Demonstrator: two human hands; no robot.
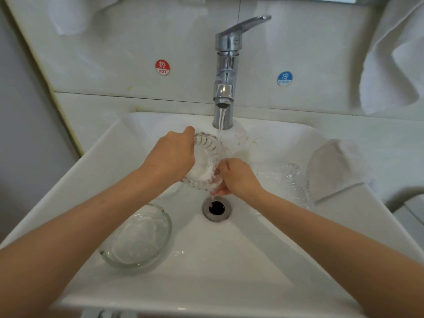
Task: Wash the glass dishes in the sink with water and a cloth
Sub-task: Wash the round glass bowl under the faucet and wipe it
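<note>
**A:** Where is the dish being washed?

**B:** The left hand point(172, 154) is gripping a ribbed dish point(207, 154) by its upper left rim. It is holding the dish tilted in the middle of the frame, over the sink point(229, 260) and just above the drain point(216, 208). Water point(220, 125) from the tap point(226, 65) is running onto its top edge.

**A:** And the other hand?

**B:** The right hand point(236, 177) is curling its fingers round the dish's lower right rim. Something white is showing inside the dish and under those fingers. I cannot tell whether it is cloth or foam.

**A:** What else is lying in the basin?

**B:** A round dish point(137, 237) is resting at lower left, its edge slipping under the left forearm. Right of centre, more glassware point(296, 184) is blending into the white basin, so its shapes and number are hard to make out.

**A:** Is anything being cut off?

**B:** A white cloth point(337, 166) is lying on the sink's right corner. A towel point(390, 65) is hanging at upper right, running out of the frame. Both forearms are leaving through the bottom corners.
</note>
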